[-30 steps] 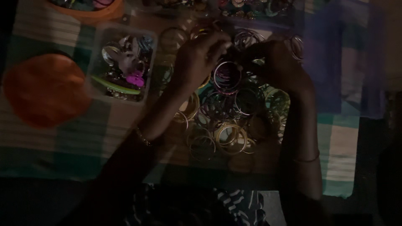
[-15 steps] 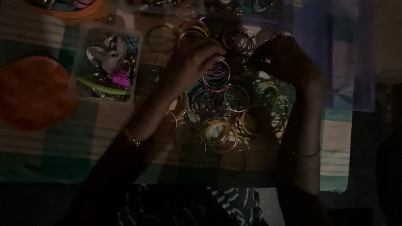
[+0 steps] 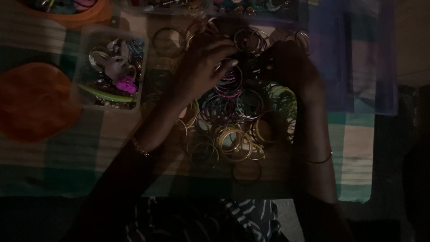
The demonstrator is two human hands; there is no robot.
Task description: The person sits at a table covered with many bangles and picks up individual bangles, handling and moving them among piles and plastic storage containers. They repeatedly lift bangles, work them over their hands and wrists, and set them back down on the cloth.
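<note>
— Striped green cloth [image 3: 53,152] under everything?
— Yes. My left hand [image 3: 204,62] has moved up the heap of thin coloured metal bangles [image 3: 237,121], fingers pinched on one; my right hand [image 3: 291,67] is too dark to tell.

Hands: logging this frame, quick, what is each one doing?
Left hand: fingers pinched on thin purple metal bangles.
Right hand: over the bangle pile, grip cannot be told.

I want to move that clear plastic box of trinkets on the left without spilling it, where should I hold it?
Take the clear plastic box by its two long side walls, coming from above. It sits flat and open-topped, with trinkets heaped inside, so keep the grip level. Its left side lies clear of the bangles.
</note>
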